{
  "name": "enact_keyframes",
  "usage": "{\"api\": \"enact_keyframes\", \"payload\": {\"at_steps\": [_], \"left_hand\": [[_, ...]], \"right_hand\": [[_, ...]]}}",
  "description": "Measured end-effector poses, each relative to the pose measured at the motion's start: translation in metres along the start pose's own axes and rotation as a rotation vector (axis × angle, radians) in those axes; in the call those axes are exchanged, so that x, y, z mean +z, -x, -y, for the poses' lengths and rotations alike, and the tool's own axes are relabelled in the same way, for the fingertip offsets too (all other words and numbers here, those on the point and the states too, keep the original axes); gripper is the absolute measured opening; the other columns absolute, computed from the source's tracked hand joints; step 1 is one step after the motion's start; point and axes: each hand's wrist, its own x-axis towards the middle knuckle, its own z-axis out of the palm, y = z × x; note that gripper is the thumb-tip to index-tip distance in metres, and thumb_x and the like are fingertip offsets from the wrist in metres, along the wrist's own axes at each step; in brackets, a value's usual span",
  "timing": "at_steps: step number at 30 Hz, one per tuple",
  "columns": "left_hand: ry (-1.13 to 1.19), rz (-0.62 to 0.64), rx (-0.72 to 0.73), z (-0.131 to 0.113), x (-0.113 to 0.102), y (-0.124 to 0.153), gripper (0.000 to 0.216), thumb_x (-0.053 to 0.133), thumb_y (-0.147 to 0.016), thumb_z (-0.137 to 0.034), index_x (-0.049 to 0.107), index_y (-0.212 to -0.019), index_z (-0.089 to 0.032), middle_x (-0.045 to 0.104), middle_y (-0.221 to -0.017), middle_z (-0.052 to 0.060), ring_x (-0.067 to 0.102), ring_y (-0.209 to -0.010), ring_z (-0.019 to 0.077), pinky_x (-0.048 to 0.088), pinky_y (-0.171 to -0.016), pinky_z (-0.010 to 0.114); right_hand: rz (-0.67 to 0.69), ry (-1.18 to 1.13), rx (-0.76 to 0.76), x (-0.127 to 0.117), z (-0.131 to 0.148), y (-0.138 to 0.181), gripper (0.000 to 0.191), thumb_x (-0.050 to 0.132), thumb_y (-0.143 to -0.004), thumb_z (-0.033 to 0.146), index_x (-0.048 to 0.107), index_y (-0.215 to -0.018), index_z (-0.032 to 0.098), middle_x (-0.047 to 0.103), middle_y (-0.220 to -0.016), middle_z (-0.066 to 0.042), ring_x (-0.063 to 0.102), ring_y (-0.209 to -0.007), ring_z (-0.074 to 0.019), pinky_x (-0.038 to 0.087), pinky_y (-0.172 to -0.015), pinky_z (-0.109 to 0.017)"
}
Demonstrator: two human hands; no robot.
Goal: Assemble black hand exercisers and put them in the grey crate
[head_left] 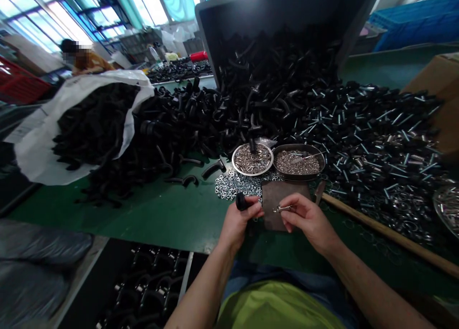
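Note:
My left hand [238,221] is closed around a black plastic part [241,201], whose rounded end sticks up past the thumb. To its right, my right hand [304,218] pinches a small metal spring [285,208] between thumb and fingertips. Both hands are over the near side of a dark metal plate [270,200], slightly apart from each other. Just beyond lie many loose nuts [229,185]. A round dish of metal pins [247,159] stands behind them, beside an oval tin of small metal pieces [296,162].
A hammer with a wooden handle [387,231] lies at the right. Black curved handles [190,123] heap across the table, spilling from a grey bin [211,42]. Black parts with bolts [358,123] pile at right. A white sack [36,152] stands left; another person [89,61] sits beyond.

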Motion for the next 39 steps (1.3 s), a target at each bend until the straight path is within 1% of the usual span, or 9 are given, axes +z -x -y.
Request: {"api": "enact_keyframes", "payload": {"at_steps": [3, 6, 16, 23, 25, 27, 29, 31, 39], "left_hand": [[0.052, 0.044, -0.046, 0.004, 0.01, 0.011, 0.04, 0.084, -0.055, -0.028, 0.068, -0.087, -0.01, 0.066, -0.083, 0.005, 0.063, -0.072, 0.0145, 0.052, -0.073, 0.029], [0.014, 0.087, -0.053, 0.003, 0.013, 0.015, 0.039, 0.083, -0.056, -0.029, 0.07, -0.088, -0.01, 0.068, -0.079, 0.006, 0.063, -0.071, 0.0156, 0.051, -0.073, 0.029], [-0.229, 0.156, 0.081, -0.005, 0.01, 0.018, 0.024, 0.077, -0.064, -0.031, 0.073, -0.082, -0.014, 0.069, -0.075, 0.005, 0.061, -0.07, 0.016, 0.045, -0.068, 0.025], [-0.448, 0.132, 0.21, 0.009, 0.01, 0.014, 0.019, 0.071, -0.07, -0.03, 0.073, -0.085, -0.018, 0.068, -0.083, 0.006, 0.061, -0.073, 0.0173, 0.044, -0.067, 0.025], [-0.371, 0.108, 0.094, 0.017, 0.013, 0.012, 0.025, 0.071, -0.07, -0.033, 0.069, -0.088, -0.017, 0.064, -0.075, 0.004, 0.056, -0.06, 0.0127, 0.041, -0.055, 0.022], [-0.155, 0.128, -0.12, 0.024, 0.018, 0.011, 0.029, 0.071, -0.069, -0.035, 0.064, -0.088, -0.015, 0.055, -0.064, -0.001, 0.044, -0.047, 0.0069, 0.031, -0.044, 0.017], [0.085, 0.178, -0.302, 0.029, 0.024, 0.009, 0.03, 0.074, -0.065, -0.031, 0.058, -0.084, -0.014, 0.045, -0.058, -0.005, 0.035, -0.045, 0.0035, 0.024, -0.041, 0.014], [0.232, 0.216, -0.396, 0.031, 0.03, 0.009, 0.03, 0.076, -0.061, -0.025, 0.055, -0.08, -0.014, 0.04, -0.057, -0.007, 0.032, -0.046, 0.0022, 0.021, -0.041, 0.012], [0.222, 0.251, -0.328, 0.032, 0.043, 0.009, 0.029, 0.073, -0.061, -0.023, 0.048, -0.075, -0.015, 0.039, -0.056, -0.007, 0.031, -0.047, 0.0027, 0.023, -0.042, 0.013]], "right_hand": [[0.023, -0.018, -0.009, 0.006, 0.002, 0.0, 0.02, 0.07, -0.072, 0.033, 0.059, -0.083, 0.02, 0.057, -0.07, 0.002, 0.051, -0.053, -0.0087, 0.042, -0.048, -0.024], [0.053, -0.034, -0.026, 0.007, -0.001, -0.001, 0.018, 0.07, -0.072, 0.033, 0.06, -0.08, 0.021, 0.06, -0.075, 0.0, 0.053, -0.059, -0.01, 0.043, -0.048, -0.023], [0.0, -0.182, 0.089, 0.008, -0.01, -0.004, 0.02, 0.072, -0.071, 0.031, 0.059, -0.081, 0.02, 0.059, -0.07, 0.003, 0.052, -0.056, -0.009, 0.042, -0.05, -0.023], [-0.094, 0.131, -0.017, -0.005, -0.011, -0.009, 0.022, 0.067, -0.074, 0.032, 0.062, -0.093, 0.022, 0.067, -0.087, -0.002, 0.062, -0.081, -0.0173, 0.049, -0.074, -0.032], [-0.134, 0.311, -0.098, -0.009, -0.006, -0.011, 0.019, 0.065, -0.076, 0.032, 0.064, -0.092, 0.023, 0.067, -0.092, -0.003, 0.063, -0.086, -0.0194, 0.049, -0.079, -0.035], [-0.171, 0.423, -0.163, -0.012, 0.002, -0.012, 0.016, 0.063, -0.077, 0.03, 0.065, -0.092, 0.024, 0.066, -0.095, -0.004, 0.062, -0.088, -0.0198, 0.048, -0.083, -0.037], [-0.168, 0.436, -0.183, -0.012, 0.009, -0.01, 0.017, 0.062, -0.078, 0.028, 0.064, -0.094, 0.025, 0.067, -0.095, -0.003, 0.063, -0.086, -0.0191, 0.049, -0.082, -0.036], [-0.135, 0.426, -0.205, -0.01, 0.016, -0.008, 0.017, 0.061, -0.079, 0.027, 0.064, -0.095, 0.025, 0.067, -0.096, -0.003, 0.064, -0.085, -0.0186, 0.05, -0.079, -0.035], [-0.045, 0.662, -0.345, 0.004, 0.024, -0.002, 0.02, 0.056, -0.08, 0.015, 0.065, -0.092, 0.027, 0.066, -0.096, -0.001, 0.06, -0.094, -0.0185, 0.046, -0.083, -0.034]]}}
